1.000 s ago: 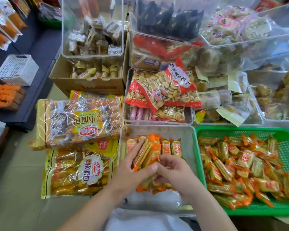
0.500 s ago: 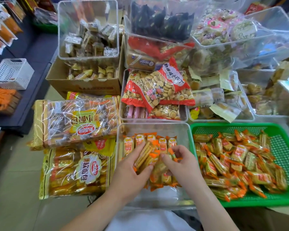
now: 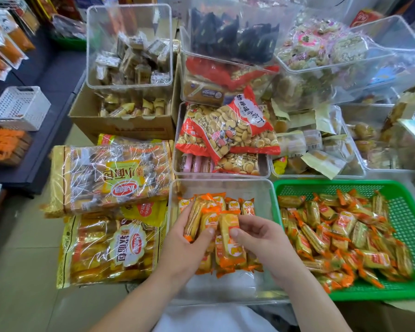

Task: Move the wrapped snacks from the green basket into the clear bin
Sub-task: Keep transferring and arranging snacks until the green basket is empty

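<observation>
Several wrapped snacks (glossy orange-yellow) | left hand, right hand grasping them | clear bin

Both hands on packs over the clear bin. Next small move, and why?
Probably lower the wrapped snacks that the left hand and right hand pinch, seat them against the row at the far wall of the clear bin, and let go. They are over the bin already, and the green basket holds a heap, so the right hand is wanted there.
</observation>
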